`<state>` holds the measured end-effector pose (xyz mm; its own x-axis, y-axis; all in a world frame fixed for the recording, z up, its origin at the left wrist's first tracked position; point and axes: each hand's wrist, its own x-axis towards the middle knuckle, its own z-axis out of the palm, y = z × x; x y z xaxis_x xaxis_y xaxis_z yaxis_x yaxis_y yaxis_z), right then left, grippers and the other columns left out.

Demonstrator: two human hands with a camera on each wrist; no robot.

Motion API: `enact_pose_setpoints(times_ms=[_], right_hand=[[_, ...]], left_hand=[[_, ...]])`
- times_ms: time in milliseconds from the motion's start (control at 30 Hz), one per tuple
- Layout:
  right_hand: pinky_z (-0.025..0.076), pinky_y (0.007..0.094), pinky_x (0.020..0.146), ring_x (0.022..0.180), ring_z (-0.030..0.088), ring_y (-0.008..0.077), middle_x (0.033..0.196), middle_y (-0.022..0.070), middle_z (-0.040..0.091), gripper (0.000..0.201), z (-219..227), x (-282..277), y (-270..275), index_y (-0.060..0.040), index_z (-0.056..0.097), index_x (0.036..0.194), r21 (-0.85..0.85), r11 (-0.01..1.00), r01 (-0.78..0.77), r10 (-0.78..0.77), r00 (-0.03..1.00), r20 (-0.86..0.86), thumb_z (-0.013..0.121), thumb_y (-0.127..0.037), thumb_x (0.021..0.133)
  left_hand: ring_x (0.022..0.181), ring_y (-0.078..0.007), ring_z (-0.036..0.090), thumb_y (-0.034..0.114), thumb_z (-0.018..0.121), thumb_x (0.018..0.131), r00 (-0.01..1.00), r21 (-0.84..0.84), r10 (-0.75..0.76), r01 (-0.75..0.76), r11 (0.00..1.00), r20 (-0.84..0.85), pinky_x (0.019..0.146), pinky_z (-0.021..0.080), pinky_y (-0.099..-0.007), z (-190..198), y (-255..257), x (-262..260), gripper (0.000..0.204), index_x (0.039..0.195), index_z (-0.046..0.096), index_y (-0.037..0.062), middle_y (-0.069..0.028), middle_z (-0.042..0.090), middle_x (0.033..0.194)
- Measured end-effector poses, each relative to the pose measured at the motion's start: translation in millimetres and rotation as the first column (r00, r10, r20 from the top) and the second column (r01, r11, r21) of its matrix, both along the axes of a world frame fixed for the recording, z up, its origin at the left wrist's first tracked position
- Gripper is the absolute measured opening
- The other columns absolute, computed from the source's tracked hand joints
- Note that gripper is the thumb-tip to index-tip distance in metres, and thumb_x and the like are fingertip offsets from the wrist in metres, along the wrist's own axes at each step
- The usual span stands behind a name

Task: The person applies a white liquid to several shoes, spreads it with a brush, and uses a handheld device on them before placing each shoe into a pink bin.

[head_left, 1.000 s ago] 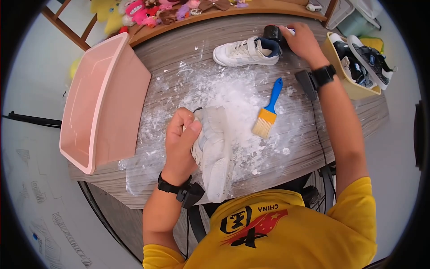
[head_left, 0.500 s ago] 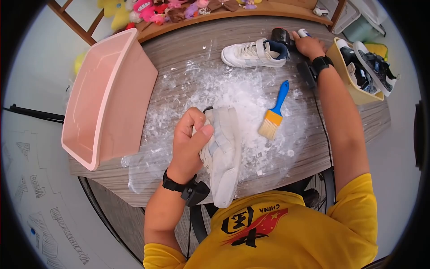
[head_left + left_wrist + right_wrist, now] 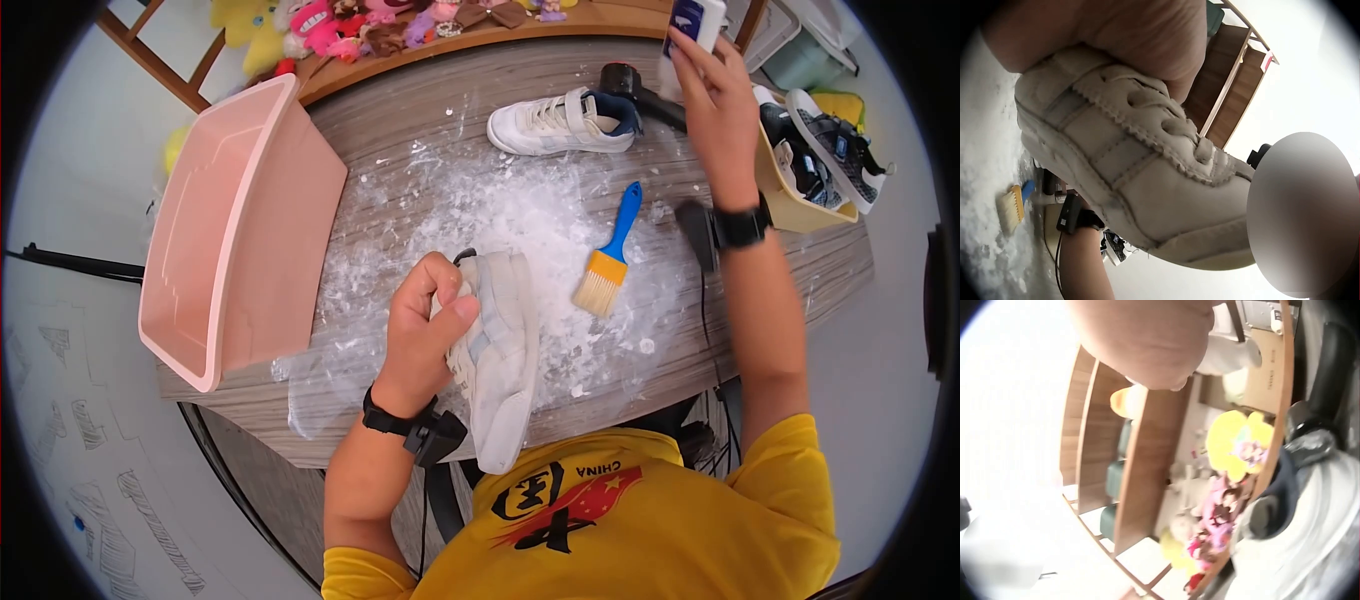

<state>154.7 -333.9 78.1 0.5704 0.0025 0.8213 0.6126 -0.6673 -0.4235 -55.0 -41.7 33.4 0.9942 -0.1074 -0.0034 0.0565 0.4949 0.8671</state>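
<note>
Head view: brush (image 3: 610,252), tub (image 3: 280,240) and other shoe (image 3: 540,127) are spread on the powdery counter (image 3: 400,100); a shoe (image 3: 500,365) is gripped near its collar by the left hand (image 3: 423,335), a bottle (image 3: 688,18) by the right hand (image 3: 724,120).

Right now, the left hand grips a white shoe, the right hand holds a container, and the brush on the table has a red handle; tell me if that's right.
Wrong colour: in the head view, the brush on the table has a blue handle. The left hand grips a white shoe and the right hand holds a container.
</note>
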Motion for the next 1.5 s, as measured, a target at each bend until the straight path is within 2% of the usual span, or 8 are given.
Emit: enact_pose_setpoints(times_ms=[100, 167, 300, 433, 567, 767, 1067, 1500], right_hand=[[0.045, 0.0184, 0.065, 0.080, 0.058, 0.0038, 0.103, 0.0049, 0.066, 0.025, 2, -64, 18, -0.0021, 0.070, 0.114, 0.559, 0.810, -0.180, 0.412, 0.853, -0.322, 0.070, -0.011, 0.091], [0.049, 0.0220, 0.071, 0.085, 0.063, 0.0103, 0.107, 0.0102, 0.066, 0.031, -11, -88, 26, -0.0041, 0.054, 0.121, 0.813, 0.533, -0.235, 0.663, 0.712, -0.230, 0.065, -0.006, 0.093], [0.055, 0.0436, 0.091, 0.108, 0.065, 0.0345, 0.113, 0.0173, 0.063, 0.048, -24, -114, 35, -0.0039, 0.031, 0.136, 0.935, 0.296, -0.195, 0.832, 0.534, -0.152, 0.056, -0.004, 0.095], [0.054, 0.0448, 0.094, 0.109, 0.065, 0.0334, 0.120, 0.0177, 0.060, 0.051, -35, -121, 42, -0.0016, 0.034, 0.136, 0.955, 0.268, -0.131, 0.850, 0.498, -0.170, 0.059, -0.006, 0.092], [0.053, 0.0345, 0.094, 0.104, 0.065, 0.0186, 0.117, 0.0105, 0.062, 0.051, -41, -123, 41, 0.0001, 0.044, 0.134, 0.959, 0.270, -0.081, 0.879, 0.426, -0.212, 0.063, 0.004, 0.087], [0.053, 0.0336, 0.092, 0.101, 0.064, 0.0160, 0.111, 0.0094, 0.064, 0.041, -38, -134, 45, 0.0016, 0.050, 0.126, 0.965, 0.261, -0.037, 0.890, 0.395, -0.225, 0.065, 0.001, 0.088], [0.051, 0.0322, 0.093, 0.102, 0.064, 0.0157, 0.113, 0.0102, 0.064, 0.034, -44, -130, 46, 0.0010, 0.051, 0.122, 0.972, 0.235, -0.008, 0.857, 0.474, -0.204, 0.065, -0.004, 0.091], [0.051, 0.0351, 0.095, 0.110, 0.063, 0.0196, 0.124, 0.0159, 0.063, 0.040, -38, -137, 46, 0.0013, 0.048, 0.128, 0.932, 0.318, -0.174, 0.908, 0.340, -0.246, 0.063, -0.017, 0.096]], left_hand=[[0.076, -0.0035, 0.043, 0.010, 0.065, 0.089, 1.000, 0.031, -0.012, 0.011, 0.999, 0.008, 0.067, 0.039, -0.0217, -2, -1, 0, 0.025, 0.086, 0.040, 0.0134, 0.0043, 0.048, 0.084], [0.077, -0.0036, 0.043, 0.010, 0.066, 0.089, 0.999, 0.072, -0.022, 0.020, 0.997, 0.023, 0.067, 0.039, -0.0219, -4, -1, 0, 0.026, 0.086, 0.040, 0.0134, 0.0045, 0.047, 0.084], [0.077, -0.0035, 0.043, 0.011, 0.067, 0.088, 1.000, 0.068, -0.029, 0.028, 0.997, 0.011, 0.069, 0.039, -0.0218, 0, -5, -1, 0.027, 0.085, 0.040, 0.0137, 0.0047, 0.047, 0.084], [0.078, -0.0035, 0.042, 0.012, 0.067, 0.087, 0.999, 0.077, -0.034, 0.035, 0.996, -0.024, 0.070, 0.038, -0.0213, 2, -6, -2, 0.028, 0.085, 0.040, 0.0139, 0.0047, 0.047, 0.084], [0.078, -0.0037, 0.041, 0.013, 0.067, 0.086, 1.000, 0.140, -0.018, 0.018, 0.990, -0.003, 0.070, 0.038, -0.0214, -2, -2, -3, 0.028, 0.084, 0.039, 0.0139, 0.0048, 0.046, 0.084], [0.079, -0.0039, 0.040, 0.014, 0.069, 0.084, 1.000, 0.088, -0.021, 0.022, 0.996, -0.015, 0.071, 0.037, -0.0219, -3, -1, -5, 0.029, 0.082, 0.039, 0.0140, 0.0052, 0.045, 0.084], [0.073, -0.0039, 0.041, 0.016, 0.071, 0.082, 1.000, 0.100, -0.021, 0.021, 0.995, 0.002, 0.065, 0.036, -0.0208, 0, -4, -7, 0.031, 0.082, 0.041, 0.0139, 0.0056, 0.047, 0.079], [0.073, -0.0060, 0.041, 0.008, 0.074, 0.077, 0.984, 0.327, -0.156, 0.120, 0.937, 0.085, 0.070, 0.034, -0.0214, -2, 2, -10, 0.029, 0.078, 0.045, 0.0125, 0.0049, 0.047, 0.080]])
